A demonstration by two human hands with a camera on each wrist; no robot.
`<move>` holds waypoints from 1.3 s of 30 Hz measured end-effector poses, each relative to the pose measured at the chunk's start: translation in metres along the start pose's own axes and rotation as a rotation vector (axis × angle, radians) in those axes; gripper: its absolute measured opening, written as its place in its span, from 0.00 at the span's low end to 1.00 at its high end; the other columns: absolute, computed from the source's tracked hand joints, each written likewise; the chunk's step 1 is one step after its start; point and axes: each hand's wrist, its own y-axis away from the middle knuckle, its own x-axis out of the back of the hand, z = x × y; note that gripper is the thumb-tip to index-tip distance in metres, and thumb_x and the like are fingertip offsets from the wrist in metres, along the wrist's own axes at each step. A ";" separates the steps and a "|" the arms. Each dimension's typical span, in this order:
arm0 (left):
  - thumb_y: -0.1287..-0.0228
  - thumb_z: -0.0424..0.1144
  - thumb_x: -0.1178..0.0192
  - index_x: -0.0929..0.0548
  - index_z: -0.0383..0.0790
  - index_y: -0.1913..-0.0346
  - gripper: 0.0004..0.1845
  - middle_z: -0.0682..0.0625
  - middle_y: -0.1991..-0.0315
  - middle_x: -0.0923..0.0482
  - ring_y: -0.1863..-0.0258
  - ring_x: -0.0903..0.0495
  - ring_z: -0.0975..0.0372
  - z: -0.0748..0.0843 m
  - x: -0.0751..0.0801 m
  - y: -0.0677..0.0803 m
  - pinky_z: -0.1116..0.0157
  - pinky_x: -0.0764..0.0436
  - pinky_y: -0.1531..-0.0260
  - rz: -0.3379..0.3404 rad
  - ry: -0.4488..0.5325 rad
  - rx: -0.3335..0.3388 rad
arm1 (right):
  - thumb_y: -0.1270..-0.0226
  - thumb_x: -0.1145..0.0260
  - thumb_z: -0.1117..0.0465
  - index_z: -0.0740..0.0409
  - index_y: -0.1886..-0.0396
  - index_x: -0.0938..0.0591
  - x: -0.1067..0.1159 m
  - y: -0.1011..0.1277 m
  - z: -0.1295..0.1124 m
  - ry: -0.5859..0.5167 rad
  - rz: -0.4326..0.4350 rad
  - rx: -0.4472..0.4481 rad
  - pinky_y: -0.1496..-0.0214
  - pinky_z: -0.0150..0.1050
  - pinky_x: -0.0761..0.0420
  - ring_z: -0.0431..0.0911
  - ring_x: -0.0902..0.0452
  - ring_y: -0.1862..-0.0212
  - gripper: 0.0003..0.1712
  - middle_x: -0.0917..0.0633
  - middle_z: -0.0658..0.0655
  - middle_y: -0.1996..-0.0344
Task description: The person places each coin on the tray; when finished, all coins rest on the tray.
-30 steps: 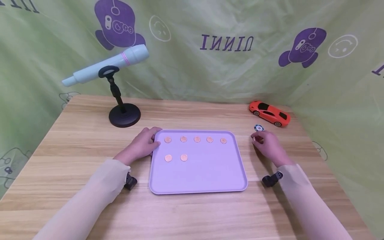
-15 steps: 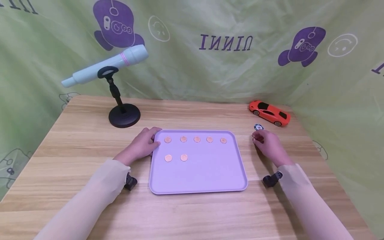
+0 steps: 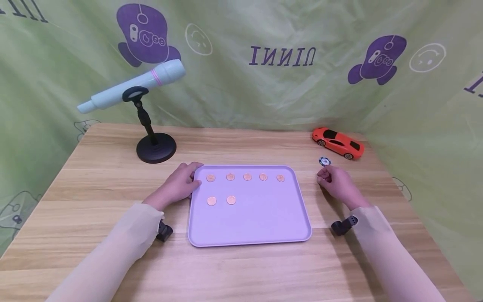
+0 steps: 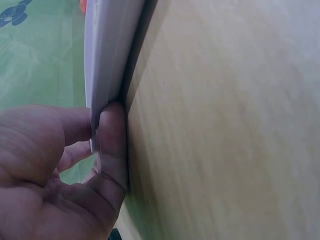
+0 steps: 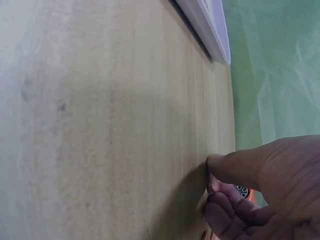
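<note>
Step in hand: coin [image 5: 212, 186] pinched off table [image 3: 94, 176] by right hand [image 3: 336, 184]. Tray [image 3: 249, 218] corner gripped by left hand [image 3: 177, 186]. Next, judged: coin carried to second row beside seven coins [image 3: 231, 200].

From the head view I can't make out what my right hand [image 3: 337, 183] pinches; its curled fingers hide it. The right wrist view shows only a thin edge between fingertips [image 5: 216, 186]. The chip [image 3: 325, 161] markings are too small to read. My left hand's [image 3: 177, 185] fingertips vanish behind the tray [image 3: 249, 226] rim.
</note>
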 end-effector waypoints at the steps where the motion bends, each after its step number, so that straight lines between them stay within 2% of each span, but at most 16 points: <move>1: 0.26 0.31 0.43 0.32 0.31 0.25 0.29 0.32 0.50 0.29 0.64 0.21 0.55 0.000 0.000 0.000 0.68 0.17 0.69 0.000 -0.001 0.000 | 0.26 0.34 0.64 0.70 0.47 0.19 0.000 0.000 -0.001 0.007 -0.005 -0.010 0.51 0.49 0.16 0.56 0.20 0.55 0.14 0.15 0.68 0.57; 7: 0.26 0.31 0.44 0.33 0.30 0.25 0.29 0.31 0.50 0.30 0.64 0.22 0.55 0.001 0.001 0.002 0.67 0.16 0.68 -0.005 0.003 0.003 | 0.27 0.33 0.64 0.68 0.53 0.17 0.001 0.003 -0.003 -0.003 0.004 -0.024 0.61 0.38 0.23 0.51 0.24 0.60 0.11 0.16 0.63 0.62; 13: 0.26 0.31 0.44 0.33 0.31 0.24 0.29 0.31 0.49 0.30 0.64 0.22 0.55 0.002 0.001 0.003 0.67 0.16 0.69 -0.004 -0.002 0.009 | 0.28 0.32 0.64 0.67 0.53 0.17 0.000 0.007 -0.003 -0.035 0.046 0.020 0.61 0.36 0.24 0.50 0.23 0.61 0.10 0.15 0.62 0.63; 18: 0.26 0.31 0.44 0.33 0.31 0.24 0.30 0.32 0.50 0.30 0.65 0.22 0.55 0.001 0.002 0.003 0.67 0.17 0.69 -0.003 -0.003 0.015 | 0.28 0.30 0.63 0.66 0.53 0.17 -0.002 0.007 -0.003 -0.059 0.065 0.022 0.63 0.33 0.23 0.49 0.23 0.62 0.10 0.15 0.61 0.63; 25: 0.27 0.31 0.43 0.31 0.30 0.26 0.29 0.33 0.52 0.28 0.60 0.25 0.53 0.001 0.001 0.003 0.61 0.21 0.56 0.023 -0.061 -0.037 | 0.29 0.29 0.65 0.66 0.52 0.16 -0.006 0.006 -0.007 -0.096 0.117 0.079 0.66 0.28 0.21 0.48 0.22 0.62 0.11 0.13 0.65 0.60; 27: 0.27 0.32 0.43 0.31 0.31 0.26 0.29 0.33 0.51 0.28 0.59 0.25 0.53 0.002 0.001 0.003 0.60 0.20 0.56 0.020 -0.062 -0.028 | 0.29 0.30 0.65 0.66 0.51 0.16 -0.006 0.005 -0.011 -0.103 0.123 0.101 0.65 0.27 0.20 0.49 0.21 0.61 0.12 0.13 0.65 0.59; 30: 0.27 0.32 0.43 0.31 0.31 0.25 0.29 0.33 0.51 0.28 0.60 0.25 0.53 0.002 0.001 0.003 0.61 0.21 0.57 0.017 -0.061 -0.019 | 0.27 0.31 0.64 0.66 0.48 0.15 -0.005 0.005 -0.020 -0.115 0.112 0.120 0.61 0.30 0.17 0.52 0.19 0.57 0.13 0.13 0.66 0.56; 33: 0.27 0.32 0.43 0.32 0.31 0.25 0.29 0.33 0.51 0.28 0.60 0.24 0.53 0.002 0.001 0.002 0.63 0.21 0.59 0.015 -0.055 -0.014 | 0.26 0.32 0.64 0.66 0.46 0.15 -0.006 0.005 -0.032 -0.120 0.092 0.154 0.53 0.40 0.12 0.56 0.16 0.52 0.14 0.12 0.66 0.53; 36: 0.27 0.31 0.43 0.32 0.32 0.25 0.29 0.33 0.51 0.29 0.61 0.24 0.53 0.001 0.001 0.001 0.64 0.21 0.60 0.010 -0.048 -0.011 | 0.27 0.32 0.67 0.65 0.45 0.14 -0.009 0.005 -0.045 -0.129 0.069 0.195 0.47 0.50 0.11 0.58 0.14 0.49 0.14 0.11 0.66 0.51; 39: 0.27 0.31 0.43 0.32 0.32 0.25 0.29 0.33 0.51 0.29 0.61 0.24 0.53 0.001 0.001 0.001 0.65 0.21 0.61 0.008 -0.046 -0.010 | 0.29 0.31 0.68 0.65 0.45 0.14 -0.018 0.005 -0.057 -0.158 0.027 0.226 0.50 0.48 0.10 0.57 0.14 0.50 0.15 0.11 0.66 0.50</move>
